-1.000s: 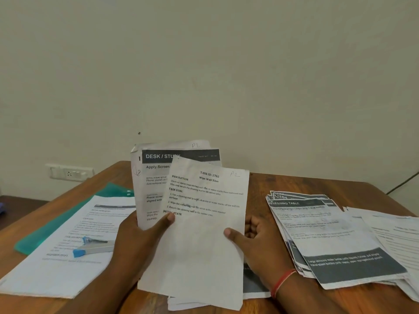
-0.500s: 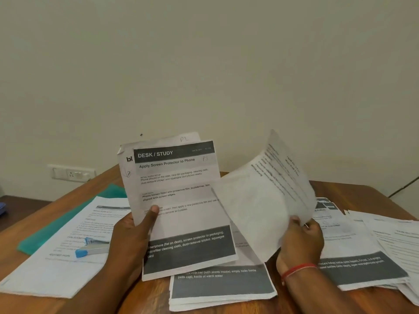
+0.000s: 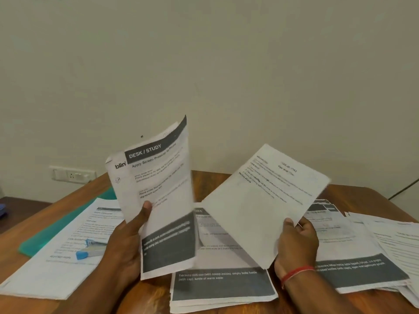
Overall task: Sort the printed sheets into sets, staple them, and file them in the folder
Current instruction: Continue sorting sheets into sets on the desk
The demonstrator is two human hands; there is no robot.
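Observation:
My left hand (image 3: 127, 241) grips a few printed sheets (image 3: 163, 200) headed "DESK / STUDY", held upright and curled above the table. My right hand (image 3: 297, 243) holds a single white text sheet (image 3: 265, 200) by its lower edge, tilted to the right. Between my hands a pile of sheets (image 3: 222, 284) with a dark footer band lies flat. A blue and silver stapler (image 3: 90, 250) rests on another paper pile (image 3: 59, 264) at the left. A green folder (image 3: 56, 227) lies partly under that pile.
More printed sheets (image 3: 353, 245) are fanned out on the wooden table (image 3: 215, 184) at the right, reaching its right edge. A wall socket (image 3: 72, 175) sits on the pale wall behind. A dark cable (image 3: 403, 186) runs down at far right.
My right hand pulled the plain text sheet off the front of the held sheets and carried it to the right. My left hand's sheets have tilted and curled.

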